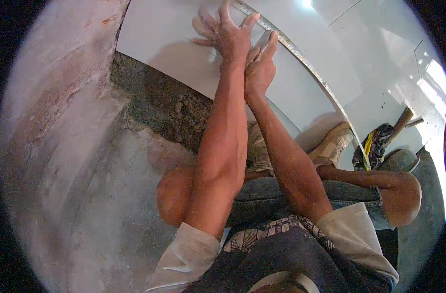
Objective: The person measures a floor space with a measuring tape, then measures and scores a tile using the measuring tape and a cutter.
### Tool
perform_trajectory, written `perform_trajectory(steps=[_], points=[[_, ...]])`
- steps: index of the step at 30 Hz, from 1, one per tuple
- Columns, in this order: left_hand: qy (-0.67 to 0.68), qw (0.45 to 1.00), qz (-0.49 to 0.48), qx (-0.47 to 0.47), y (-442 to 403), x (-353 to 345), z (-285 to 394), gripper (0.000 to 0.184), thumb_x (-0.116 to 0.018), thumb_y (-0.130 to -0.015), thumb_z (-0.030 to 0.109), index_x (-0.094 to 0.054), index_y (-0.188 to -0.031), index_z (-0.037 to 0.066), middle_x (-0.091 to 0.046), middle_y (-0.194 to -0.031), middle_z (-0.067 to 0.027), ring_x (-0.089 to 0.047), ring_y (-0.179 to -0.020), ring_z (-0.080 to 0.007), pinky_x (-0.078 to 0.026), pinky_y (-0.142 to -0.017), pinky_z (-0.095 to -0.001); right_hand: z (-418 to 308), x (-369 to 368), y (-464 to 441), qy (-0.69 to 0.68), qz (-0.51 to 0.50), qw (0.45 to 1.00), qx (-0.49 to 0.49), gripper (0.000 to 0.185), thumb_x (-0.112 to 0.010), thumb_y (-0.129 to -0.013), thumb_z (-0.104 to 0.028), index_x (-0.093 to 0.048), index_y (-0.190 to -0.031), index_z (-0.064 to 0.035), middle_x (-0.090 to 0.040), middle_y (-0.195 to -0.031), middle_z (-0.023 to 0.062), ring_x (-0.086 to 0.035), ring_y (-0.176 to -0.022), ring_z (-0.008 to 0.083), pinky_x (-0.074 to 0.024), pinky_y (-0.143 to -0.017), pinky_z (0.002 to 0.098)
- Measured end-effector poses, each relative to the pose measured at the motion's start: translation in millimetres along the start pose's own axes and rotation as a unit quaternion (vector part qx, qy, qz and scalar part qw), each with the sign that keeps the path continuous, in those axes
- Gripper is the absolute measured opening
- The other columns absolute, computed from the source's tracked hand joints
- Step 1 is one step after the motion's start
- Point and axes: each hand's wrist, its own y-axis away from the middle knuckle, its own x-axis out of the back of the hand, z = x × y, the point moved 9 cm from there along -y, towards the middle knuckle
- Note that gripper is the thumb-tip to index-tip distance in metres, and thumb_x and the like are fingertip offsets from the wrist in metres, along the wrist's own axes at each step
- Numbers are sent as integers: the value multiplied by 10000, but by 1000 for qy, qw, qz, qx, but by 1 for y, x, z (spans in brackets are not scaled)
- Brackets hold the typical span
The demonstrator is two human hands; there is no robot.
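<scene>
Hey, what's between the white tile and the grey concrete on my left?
A strip of dark, rough ground lies between the tile and the concrete, as the head view shows.

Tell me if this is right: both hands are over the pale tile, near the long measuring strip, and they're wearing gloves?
Almost! The left hand and right hand are bare, as the head view shows. They are over the pale tile, near the long measuring strip, just as you said.

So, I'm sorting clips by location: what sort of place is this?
Probably a room being tiled: pale floor tiles, a bare rough strip beside them, and a measuring strip across them.
</scene>
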Motion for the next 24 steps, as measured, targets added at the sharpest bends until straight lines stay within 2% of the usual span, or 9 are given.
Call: perform_trajectory(steps=[4, 13, 19, 22, 24], points=[[1, 1000, 6, -7, -1, -2, -3, 800, -798, -833, 509, -438, -1517, 303, -151, -1663, -182, -96, -1524, -466, -29, -1092, -837, -1, -1, 0, -14, 21, 999, 38, 702, -563, -992, -230, -225, -1594, -99, -703, -882, 205, -664, -784, 369, -444, -790, 477], [-10, 1000, -10, 4, 0, 0, -2, 805, -826, -813, 481, -450, -1506, 317, -143, -1666, -178, -95, -1526, -465, -20, -1102, -829, -3, 0, -1, -1, -8, 1000, 17, 739, -597, -973, -221, -216, -1590, -77, -723, -866, 142, -681, -774, 383, -451, -788, 497], [-5, 1000, -1, 4, -3, -1, -4, 817, -829, -798, 502, -453, -1501, 323, -156, -1662, -170, -97, -1525, -465, -19, -1089, -841, -5, 0, -3, 34, -15, 999, 34, 730, -587, -974, -212, -218, -1591, -82, -731, -894, 165, -693, -781, 400, -466, -786, 510], [-14, 1000, 5, 3, -4, -4, -5, 827, -833, -787, 512, -456, -1498, 322, -163, -1660, -167, -107, -1523, -464, -20, -1083, -846, -2, -1, -4, 27, -16, 999, 22, 720, -588, -974, -205, -230, -1588, -84, -724, -876, 191, -693, -770, 405, -475, -769, 519], [-11, 1000, 9, -2, -4, -2, -5, 827, -835, -785, 511, -458, -1497, 320, -168, -1658, -167, -114, -1522, -462, -21, -1081, -846, -4, 2, 0, -3, -1, 999, 48, 717, -596, -970, -200, -242, -1582, -81, -720, -862, 201, -693, -756, 409, -483, -740, 520]])
